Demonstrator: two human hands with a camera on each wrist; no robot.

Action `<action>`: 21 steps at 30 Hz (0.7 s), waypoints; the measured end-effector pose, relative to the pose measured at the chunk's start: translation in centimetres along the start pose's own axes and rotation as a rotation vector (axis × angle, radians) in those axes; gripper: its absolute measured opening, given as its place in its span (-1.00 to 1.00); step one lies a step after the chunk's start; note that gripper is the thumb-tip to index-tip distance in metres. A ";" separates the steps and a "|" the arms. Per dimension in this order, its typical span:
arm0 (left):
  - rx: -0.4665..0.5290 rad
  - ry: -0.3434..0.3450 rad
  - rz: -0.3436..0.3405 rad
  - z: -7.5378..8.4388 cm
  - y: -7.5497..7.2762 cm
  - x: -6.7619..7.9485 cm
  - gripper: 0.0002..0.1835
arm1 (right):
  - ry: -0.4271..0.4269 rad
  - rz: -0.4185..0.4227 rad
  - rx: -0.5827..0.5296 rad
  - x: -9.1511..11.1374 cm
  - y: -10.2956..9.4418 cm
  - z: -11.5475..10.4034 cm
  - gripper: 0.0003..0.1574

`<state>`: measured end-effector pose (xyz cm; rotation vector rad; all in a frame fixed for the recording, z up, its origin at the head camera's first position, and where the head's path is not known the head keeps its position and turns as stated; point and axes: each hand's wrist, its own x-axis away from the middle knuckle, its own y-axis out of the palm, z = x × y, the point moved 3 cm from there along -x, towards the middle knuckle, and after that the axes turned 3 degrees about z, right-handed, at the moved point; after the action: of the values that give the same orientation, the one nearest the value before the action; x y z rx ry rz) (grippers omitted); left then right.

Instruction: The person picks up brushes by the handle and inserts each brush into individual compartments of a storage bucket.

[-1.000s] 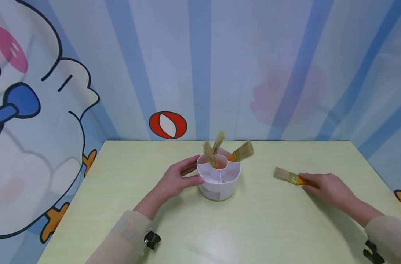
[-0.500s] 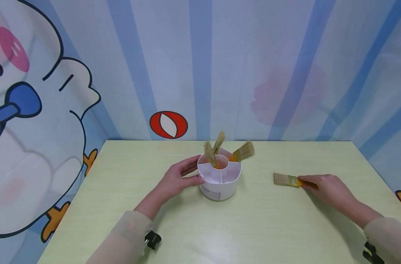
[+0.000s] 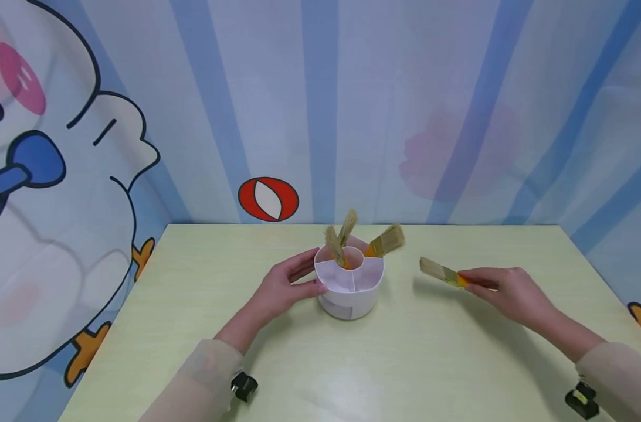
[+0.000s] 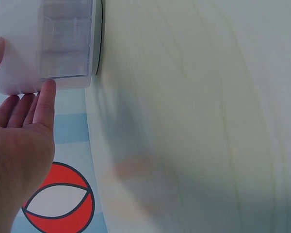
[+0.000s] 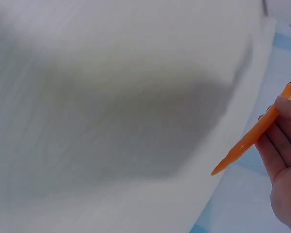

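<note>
In the head view, a round white holder with several compartments stands upright on the table. Three paintbrushes with pale bristles lean in it, among them a wide paintbrush tilted right. My left hand grips the holder's left side, thumb in front and fingers toward the back; the left wrist view shows its fingertips against the white wall. To the right, my right hand pinches another paintbrush above the tabletop, bristles pointing left. Its orange handle lies between thumb and fingers in the right wrist view.
The pale wooden table ends at a back edge against a striped blue backdrop with cartoon prints. The holder sits near the middle of the table, toward the back.
My right hand has lifted the paintbrush off the table and moved it a little left and up, its shadow now apart from it. The left hand and holder stay in place.
</note>
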<state>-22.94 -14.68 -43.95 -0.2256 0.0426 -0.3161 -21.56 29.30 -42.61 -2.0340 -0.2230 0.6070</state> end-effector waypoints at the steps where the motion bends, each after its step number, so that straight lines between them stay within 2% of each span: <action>1: 0.001 0.002 0.002 0.0 0.0 0.0 -0.13 | -0.002 0.005 -0.021 -0.2 -0.1 -0.5 -0.60; 6: -0.002 0.012 0.008 -0.2 0.1 0.1 -0.13 | 0.009 -0.001 -0.101 -0.9 -0.5 -3.0 -0.60; 16: 0.004 0.000 0.016 0.0 0.3 0.3 -0.14 | -0.024 0.012 -0.211 -1.9 -0.6 -6.8 -0.59; 21: 0.005 -0.007 0.024 0.1 0.3 0.4 -0.14 | 0.046 -0.027 -0.348 -2.9 -0.1 -8.1 -0.61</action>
<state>-22.46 -14.48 -43.96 -0.2212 0.0372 -0.2918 -19.92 22.10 -38.23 -2.3727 -0.3476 0.5313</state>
